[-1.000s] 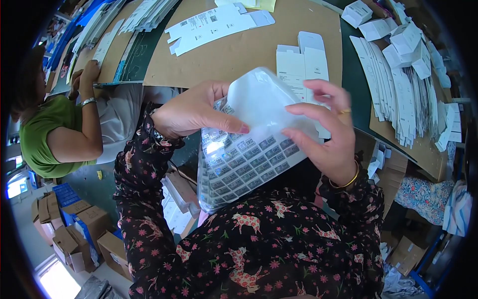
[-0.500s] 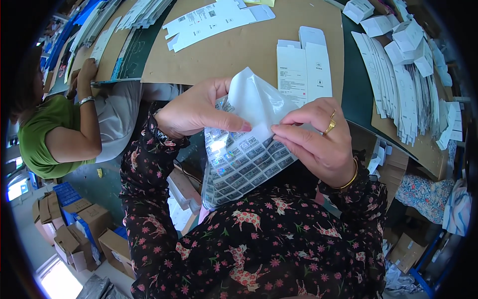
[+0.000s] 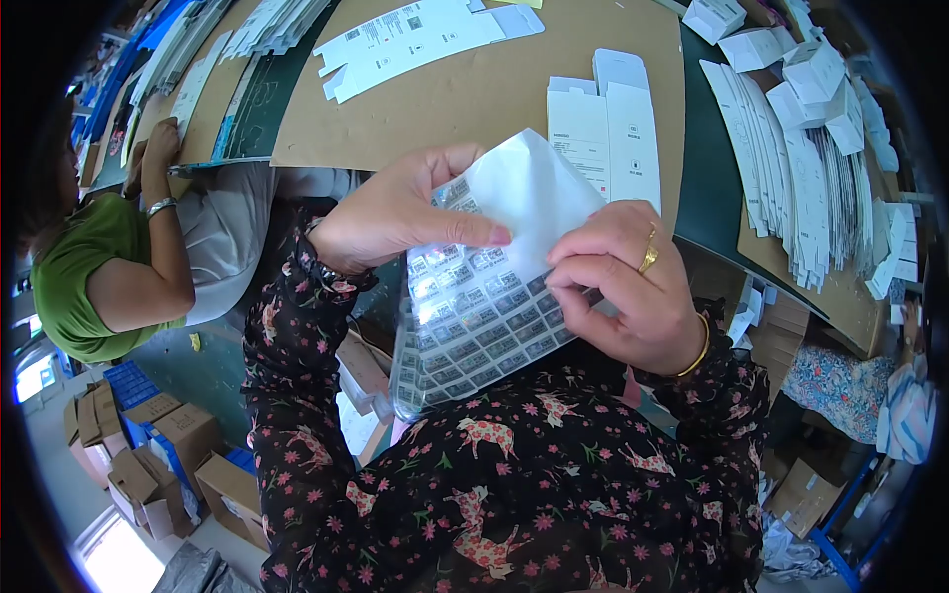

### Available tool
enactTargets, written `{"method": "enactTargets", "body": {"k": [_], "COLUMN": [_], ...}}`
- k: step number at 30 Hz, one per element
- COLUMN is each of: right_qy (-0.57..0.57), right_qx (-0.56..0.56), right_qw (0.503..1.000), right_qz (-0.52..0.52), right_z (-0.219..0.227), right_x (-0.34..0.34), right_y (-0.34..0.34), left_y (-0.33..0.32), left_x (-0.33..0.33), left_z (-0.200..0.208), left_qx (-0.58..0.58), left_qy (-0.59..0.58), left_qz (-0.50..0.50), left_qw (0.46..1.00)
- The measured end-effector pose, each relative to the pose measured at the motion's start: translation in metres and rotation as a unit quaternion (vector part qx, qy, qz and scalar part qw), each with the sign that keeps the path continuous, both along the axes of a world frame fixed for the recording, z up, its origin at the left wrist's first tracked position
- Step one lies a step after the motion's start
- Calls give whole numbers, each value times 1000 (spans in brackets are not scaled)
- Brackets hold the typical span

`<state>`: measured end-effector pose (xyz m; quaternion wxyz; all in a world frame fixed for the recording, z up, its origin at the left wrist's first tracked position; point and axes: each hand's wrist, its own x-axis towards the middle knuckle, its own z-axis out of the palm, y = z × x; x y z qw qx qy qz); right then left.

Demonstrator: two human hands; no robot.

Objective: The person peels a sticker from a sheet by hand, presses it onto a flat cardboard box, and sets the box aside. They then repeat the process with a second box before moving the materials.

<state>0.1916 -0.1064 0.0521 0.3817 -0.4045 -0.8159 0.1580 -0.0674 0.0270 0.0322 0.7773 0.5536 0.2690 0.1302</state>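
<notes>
A sheet of small silvery stickers (image 3: 474, 331) in rows hangs between my hands, above my lap. Its upper part is bare white backing (image 3: 539, 183), bent up into a pointed corner. My left hand (image 3: 400, 212) grips the sheet's left edge, thumb on the front and fingers hidden behind. On the other side, my right hand (image 3: 633, 282) is closed in a pinch at the sheet's right edge, by the top row of stickers. Whether a loose sticker is between those fingertips is too small to make out.
Ahead, flat white box blanks (image 3: 603, 133) lie on a brown cardboard-topped table (image 3: 415, 128). Stacked blanks (image 3: 791, 178) and small white boxes (image 3: 806, 74) stand at the right. A person in green (image 3: 119, 267) works at the left; cardboard cartons (image 3: 188, 435) sit on the floor below.
The sheet's white corner has shifted right and opened out flatter. My right hand has moved slightly down along the edge. The person at the left has shifted a little left.
</notes>
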Motion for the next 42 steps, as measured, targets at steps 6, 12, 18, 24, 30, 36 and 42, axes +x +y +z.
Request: {"method": "enactTargets", "body": {"k": [6, 12, 18, 24, 30, 36, 42], "right_qy": [151, 2, -41, -49, -97, -96, -19], "right_qx": [-149, -22, 0, 23, 88, 114, 40], "right_qw": [977, 999, 998, 997, 990, 988, 998], "right_qz": [-4, -43, -51, -49, -49, -45, -35], "right_z": [8, 4, 2, 0, -1, -7, -2], "right_x": [24, 14, 11, 9, 5, 5, 4], "right_y": [10, 14, 11, 10, 6, 3, 7], "left_y": [18, 9, 11, 8, 6, 3, 4], "left_x": [-9, 2, -2, 0, 4, 6, 5], "left_z": [-6, -11, -16, -15, -14, -13, -16], "left_qx": [-83, -78, -113, -107, -123, -168, -156], "left_qy": [-37, -80, -99, -99, -102, -119, -103], "left_qz": [3, 24, -4, -2, 8, 14, 10], "left_qw": [996, 993, 989, 989, 987, 978, 982]}}
